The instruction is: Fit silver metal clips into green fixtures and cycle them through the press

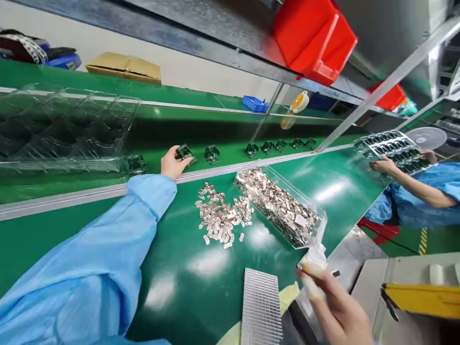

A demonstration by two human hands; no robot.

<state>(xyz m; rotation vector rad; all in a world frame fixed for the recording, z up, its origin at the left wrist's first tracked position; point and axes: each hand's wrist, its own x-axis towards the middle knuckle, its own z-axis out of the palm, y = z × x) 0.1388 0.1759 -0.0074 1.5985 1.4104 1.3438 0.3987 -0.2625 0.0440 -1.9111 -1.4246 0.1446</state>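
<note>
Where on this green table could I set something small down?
The green table shows bare patches between the left sleeve, metal pile and ribbed block, and between the clear tray and the co-worker. It is crowded where the tray's near end, right hand and ribbed block come close.

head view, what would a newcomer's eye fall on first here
Probably the loose pile of small metal parts mid-bench, beside a clear box heaped with more. The bright red bin on the shelf at upper right also stands out. Beyond the pile, to its left, the left hand holds a dark green part.
</note>
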